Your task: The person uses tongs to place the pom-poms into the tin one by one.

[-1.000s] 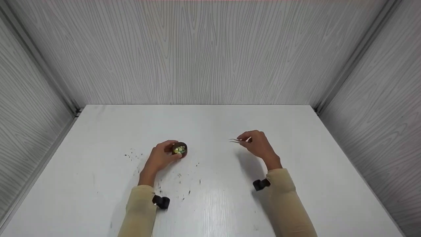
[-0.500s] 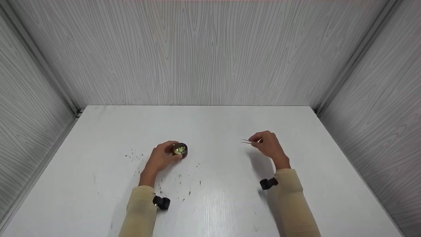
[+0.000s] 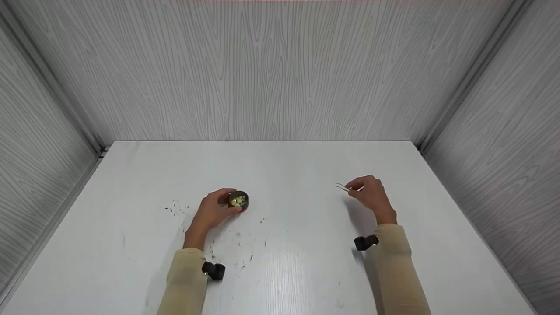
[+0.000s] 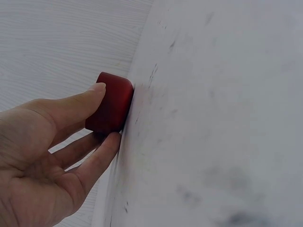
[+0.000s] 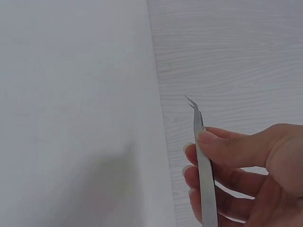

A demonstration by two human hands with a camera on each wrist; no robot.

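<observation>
My left hand (image 3: 213,211) holds a small round cup (image 3: 245,206) on the white table, thumb on one side and fingers on the other. Its outer wall shows dark red in the left wrist view, where the cup (image 4: 113,106) meets the tabletop. Several yellow and pale green beads (image 3: 238,201) lie inside it. Over the right part of the table, my right hand (image 3: 369,194) pinches metal tweezers (image 5: 206,179) between thumb and fingers. Their bent tips stand slightly apart, with nothing visible between them. The hand is raised, its shadow falling on the table below.
Dark specks and marks (image 3: 251,258) are scattered over the white table (image 3: 297,175) around the left forearm. Grey wood-grain panels (image 3: 280,70) stand behind and at both sides. A black wrist camera (image 3: 213,271) sits on each sleeve.
My right hand has moved to the right with the tweezers, away from the cup. The left hand and the cup have stayed in place.
</observation>
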